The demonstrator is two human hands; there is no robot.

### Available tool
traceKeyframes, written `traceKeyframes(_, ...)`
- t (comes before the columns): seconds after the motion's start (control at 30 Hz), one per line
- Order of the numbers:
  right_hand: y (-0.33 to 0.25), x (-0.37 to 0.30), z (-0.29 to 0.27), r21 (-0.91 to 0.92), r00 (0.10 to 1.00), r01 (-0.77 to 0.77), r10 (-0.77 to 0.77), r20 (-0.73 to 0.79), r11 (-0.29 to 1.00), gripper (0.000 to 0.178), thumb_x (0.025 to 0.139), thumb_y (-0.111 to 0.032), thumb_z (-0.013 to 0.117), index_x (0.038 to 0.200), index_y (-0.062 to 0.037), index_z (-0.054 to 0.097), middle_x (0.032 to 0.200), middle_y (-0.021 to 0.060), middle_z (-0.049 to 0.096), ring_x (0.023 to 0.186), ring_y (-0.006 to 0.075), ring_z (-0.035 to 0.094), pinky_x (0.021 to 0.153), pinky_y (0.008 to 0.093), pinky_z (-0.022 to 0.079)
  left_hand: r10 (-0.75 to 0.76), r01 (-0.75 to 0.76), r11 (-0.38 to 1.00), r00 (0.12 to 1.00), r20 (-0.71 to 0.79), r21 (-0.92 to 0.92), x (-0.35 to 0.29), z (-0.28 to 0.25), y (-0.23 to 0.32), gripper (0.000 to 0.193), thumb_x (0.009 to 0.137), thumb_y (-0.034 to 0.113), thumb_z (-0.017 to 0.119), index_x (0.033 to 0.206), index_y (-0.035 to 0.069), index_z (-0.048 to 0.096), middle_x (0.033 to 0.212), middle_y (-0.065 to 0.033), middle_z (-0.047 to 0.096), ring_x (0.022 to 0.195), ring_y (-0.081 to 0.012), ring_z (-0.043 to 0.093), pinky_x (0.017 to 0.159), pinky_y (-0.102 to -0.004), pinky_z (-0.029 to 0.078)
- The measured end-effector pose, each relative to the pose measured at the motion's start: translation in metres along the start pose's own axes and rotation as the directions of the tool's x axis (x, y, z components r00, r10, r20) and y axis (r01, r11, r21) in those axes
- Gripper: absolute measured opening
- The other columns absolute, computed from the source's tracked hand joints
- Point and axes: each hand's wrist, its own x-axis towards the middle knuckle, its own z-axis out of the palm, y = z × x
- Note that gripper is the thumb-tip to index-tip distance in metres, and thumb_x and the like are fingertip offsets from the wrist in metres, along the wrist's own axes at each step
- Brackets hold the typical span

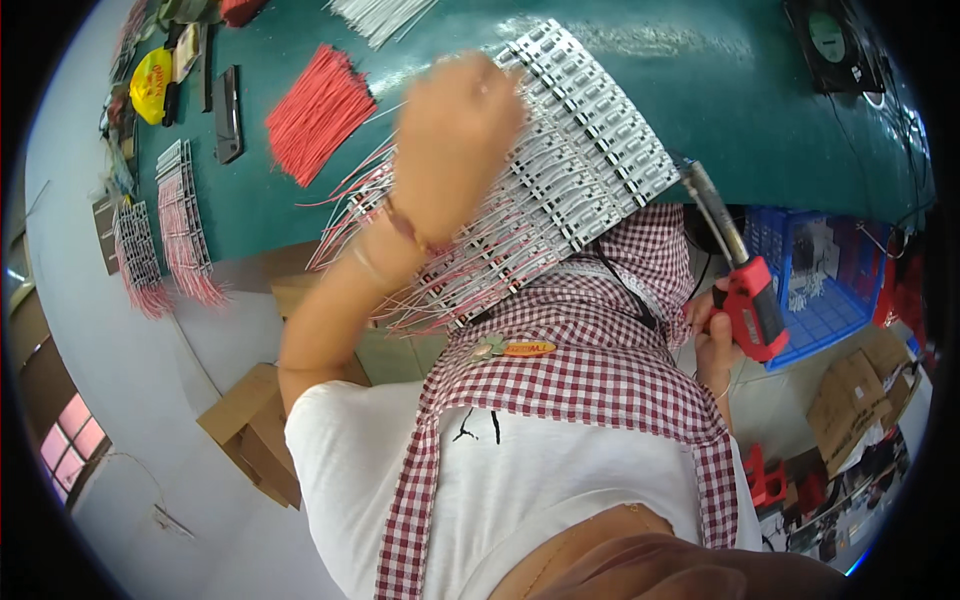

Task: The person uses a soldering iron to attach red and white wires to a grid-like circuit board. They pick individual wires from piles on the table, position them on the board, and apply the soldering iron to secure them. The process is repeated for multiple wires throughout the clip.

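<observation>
Over a panel of metal parts (590, 120) set in rows, my left hand (455, 140) is raised with its fingers closed; whatever they pinch is too blurred to make out. Red and white wires (490, 240) run from the panel's rows and hang off its near left side. The panel lies tilted at the table's near edge, close to my apron. Off its right corner, my right hand (712, 335) grips a red and black soldering gun (755, 310). The gun's long metal barrel points up toward the panel's right corner, and its tip is near that edge.
On the green table (700, 120) lie a bundle of red wires (322, 112), white wires (380, 15), a black phone (229, 115) and wired panels (182, 225). A black fan-like device (830, 45) sits far right. Below are a blue crate (820, 320) and cardboard boxes (255, 430).
</observation>
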Motion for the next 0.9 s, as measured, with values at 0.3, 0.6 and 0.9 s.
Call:
traceKeyframes(0.3, -0.013, 0.023, 0.012, 0.056, 0.990, 0.137, -0.135, -0.035, 0.989, 0.056, 0.092, -0.042, 0.064, 0.122, 0.0022, 0.048, 0.063, 0.0032, 0.048, 0.054, 0.0124, 0.044, 0.051, 0.0263, 0.039, -0.186, 0.190, 0.980, 0.981, -0.056, 0.066, 0.085, 0.076, -0.142, 0.014, 0.079, 0.013, 0.068, 0.079, 0.000, 0.062, 0.083, -0.0220, 0.061, 0.083, -0.0401, 0.059, 0.076, -0.0466, 0.048)
traceKeyframes(0.6, -0.013, 0.028, 0.012, 0.055, 0.986, 0.158, -0.155, -0.067, 0.986, 0.055, 0.093, -0.042, 0.061, 0.122, 0.0033, 0.047, 0.062, 0.0034, 0.047, 0.053, 0.0126, 0.043, 0.051, 0.0262, 0.038, -0.199, 0.203, 0.974, 0.979, -0.052, 0.098, 0.086, 0.080, -0.148, 0.012, 0.078, 0.013, 0.067, 0.077, 0.002, 0.064, 0.083, -0.0215, 0.063, 0.082, -0.0396, 0.060, 0.075, -0.0470, 0.048)
traceKeyframes(0.9, -0.012, 0.013, 0.007, 0.085, 0.994, 0.112, -0.112, -0.007, 0.990, 0.054, 0.093, -0.037, 0.062, 0.124, 0.0033, 0.045, 0.065, 0.0035, 0.047, 0.056, 0.0123, 0.044, 0.058, 0.0285, 0.041, 0.077, -0.027, 0.976, 0.971, -0.228, 0.214, 0.066, 0.049, -0.103, 0.010, 0.082, 0.014, 0.062, 0.076, 0.007, 0.060, 0.078, -0.0122, 0.057, 0.081, -0.0322, 0.056, 0.072, -0.0435, 0.043)
